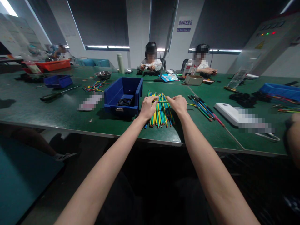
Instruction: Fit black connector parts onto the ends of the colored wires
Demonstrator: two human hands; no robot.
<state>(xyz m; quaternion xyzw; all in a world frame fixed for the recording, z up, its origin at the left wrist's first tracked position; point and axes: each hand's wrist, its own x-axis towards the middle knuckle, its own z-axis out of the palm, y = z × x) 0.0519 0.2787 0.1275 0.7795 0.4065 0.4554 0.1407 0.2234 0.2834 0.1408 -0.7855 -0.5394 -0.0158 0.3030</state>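
Note:
My left hand (pixel 147 107) is closed in a pinch on the dark left end of a short wire (pixel 163 101). The greenish part of that wire is pinched in my right hand (pixel 178 103), so it spans level between both hands. Beneath them lies a pile of cut wires (pixel 160 118) in yellow, green and blue, side by side with their ends toward me. Left of the pile stands a blue bin (pixel 121 110) with black parts (pixel 126 101) in it. To the right, a smaller bunch of wires (pixel 202 107) with dark sleeves lies slantwise.
A white power bank (pixel 226 114) lies at right on the green table (pixel 126 127). A screwdriver (pixel 58 93), loose wires (pixel 96 86), a metal bowl (pixel 103 75) and a smaller blue bin (pixel 58 81) are at left. Across the table sit people (pixel 151 65).

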